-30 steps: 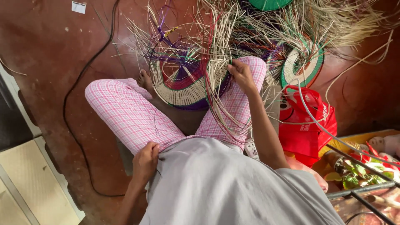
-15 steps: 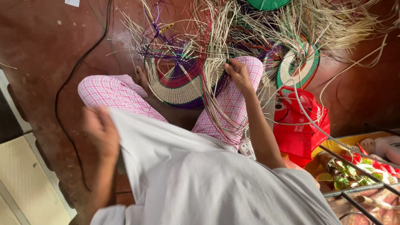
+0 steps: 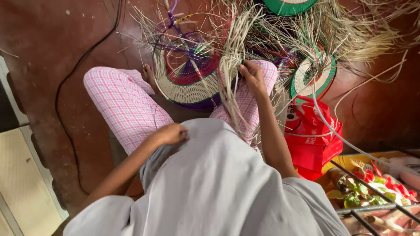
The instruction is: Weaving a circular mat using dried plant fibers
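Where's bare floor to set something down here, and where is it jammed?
Free: the red floor left of the black cable, and the strip between that cable and the pink-checked knee. Crowded: around the right hand, with loose straw, the half-woven basket and red bag.

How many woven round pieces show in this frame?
3: a large one between the knees, one above the red bag, one at the top edge. Loose straw may hide more.
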